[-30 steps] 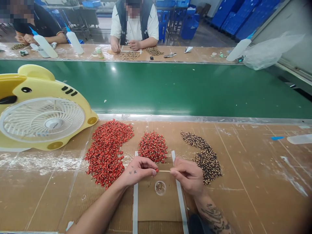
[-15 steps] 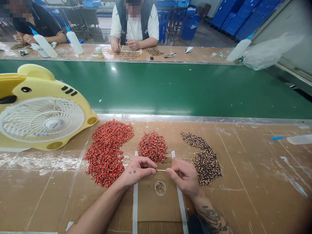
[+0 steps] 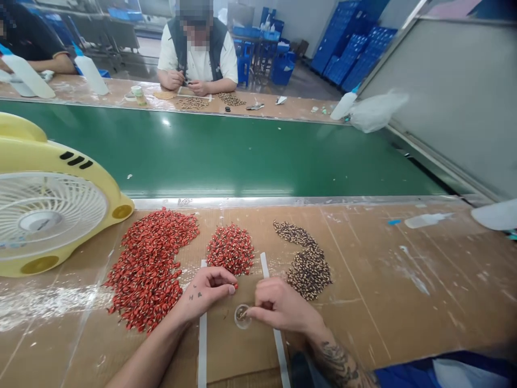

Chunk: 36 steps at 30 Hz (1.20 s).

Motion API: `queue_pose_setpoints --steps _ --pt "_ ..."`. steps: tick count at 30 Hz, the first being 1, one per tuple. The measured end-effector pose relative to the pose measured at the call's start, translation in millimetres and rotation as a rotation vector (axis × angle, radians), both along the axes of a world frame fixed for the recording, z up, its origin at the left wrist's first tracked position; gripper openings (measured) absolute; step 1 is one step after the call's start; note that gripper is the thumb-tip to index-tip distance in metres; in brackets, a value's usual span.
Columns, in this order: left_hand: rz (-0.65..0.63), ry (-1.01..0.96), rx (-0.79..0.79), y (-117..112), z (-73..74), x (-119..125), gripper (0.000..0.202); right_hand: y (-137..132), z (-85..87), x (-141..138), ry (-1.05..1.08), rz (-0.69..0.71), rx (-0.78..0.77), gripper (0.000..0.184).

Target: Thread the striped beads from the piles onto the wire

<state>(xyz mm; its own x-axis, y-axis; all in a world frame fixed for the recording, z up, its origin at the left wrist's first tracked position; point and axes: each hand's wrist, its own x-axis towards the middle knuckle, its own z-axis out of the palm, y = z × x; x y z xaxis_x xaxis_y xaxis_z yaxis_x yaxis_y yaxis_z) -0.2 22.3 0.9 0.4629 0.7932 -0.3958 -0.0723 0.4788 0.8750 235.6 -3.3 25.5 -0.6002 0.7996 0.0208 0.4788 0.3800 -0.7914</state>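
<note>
My left hand [image 3: 205, 293] pinches a small red piece [image 3: 236, 286] between thumb and fingertips, above the cardboard mat. In my right hand [image 3: 283, 306] is a thin pale stick [image 3: 243, 314], mostly hidden by the fingers. Its end reaches into a small round clear cup [image 3: 236, 324] on the cardboard mat [image 3: 238, 355]. Just beyond my left hand lies a small heap of red pieces [image 3: 230, 248]. A larger heap of red pieces [image 3: 149, 264] spreads to its left. Past my right hand lies a curved heap of dark-and-tan pieces [image 3: 309, 269].
A yellow animal-shaped fan [image 3: 115, 188] stands at the left. Beyond the bench runs a green belt [image 3: 226, 156]. Across it a co-worker [image 3: 197, 59] handles small pieces; another person [image 3: 36, 43] sits further left. A white bottle [image 3: 424, 221] lies at the right.
The stick in my right hand has moved from the red piece down into the cup. My left hand still holds the red piece. The whole view has swung to the right.
</note>
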Motion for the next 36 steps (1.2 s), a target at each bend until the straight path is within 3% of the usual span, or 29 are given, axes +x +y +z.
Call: queue_pose_setpoints --steps 6,10,16,21,32,36 --pt "-0.015 0.003 -0.019 1 3.6 1 0.014 4 15.1 68 -0.226 -0.411 0.114 0.021" --pt "-0.008 0.002 -0.022 0 3.7 2 0.015 6 15.0 94 -0.385 -0.345 0.195 0.016" --pt "-0.002 -0.019 -0.022 0 0.5 1 0.016 10 0.8 77 -0.497 -0.277 0.195 0.015" --pt "0.001 -0.011 -0.015 -1 2.4 1 0.015 15 4.2 69 -0.521 -0.278 0.175 0.016" --pt "-0.002 -0.022 -0.011 -2 4.3 2 0.011 15 -0.2 66 -0.479 -0.275 0.189 0.015" --pt "0.043 -0.022 0.011 -2 4.8 3 0.013 10 7.3 52 -0.331 -0.284 0.220 0.014"
